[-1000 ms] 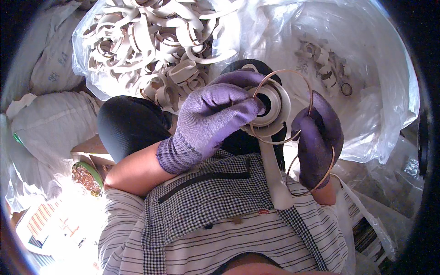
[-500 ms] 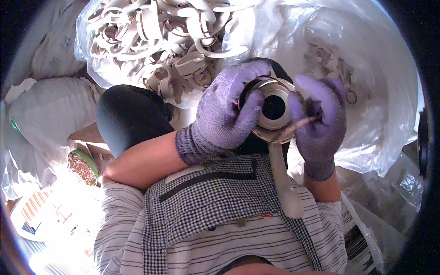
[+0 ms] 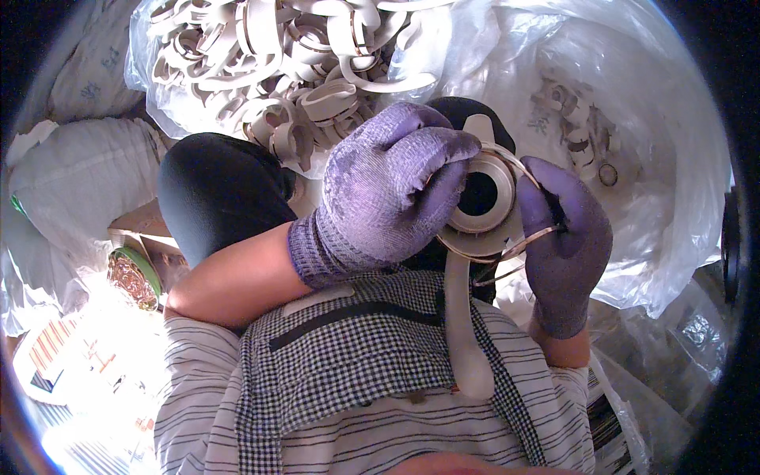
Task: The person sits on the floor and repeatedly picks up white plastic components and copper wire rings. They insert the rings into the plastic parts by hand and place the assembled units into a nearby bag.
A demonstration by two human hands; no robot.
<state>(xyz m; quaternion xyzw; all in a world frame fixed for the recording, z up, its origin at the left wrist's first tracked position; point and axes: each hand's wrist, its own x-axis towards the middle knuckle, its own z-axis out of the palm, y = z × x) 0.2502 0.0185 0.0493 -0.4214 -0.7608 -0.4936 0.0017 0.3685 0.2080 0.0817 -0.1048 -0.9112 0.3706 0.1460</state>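
Two gloved hands are sharing the work: with the left hand we are gripping the round white part by its left edge, contact partly hidden; with the right hand we are pinching a thin metal ring in half-curled fingers. We are risking a bent or slipping ring, since uneven pull or a loosening left grip could be tilting it. The part is sitting between both sets of fingers, its handle hanging toward the checked apron's right edge.
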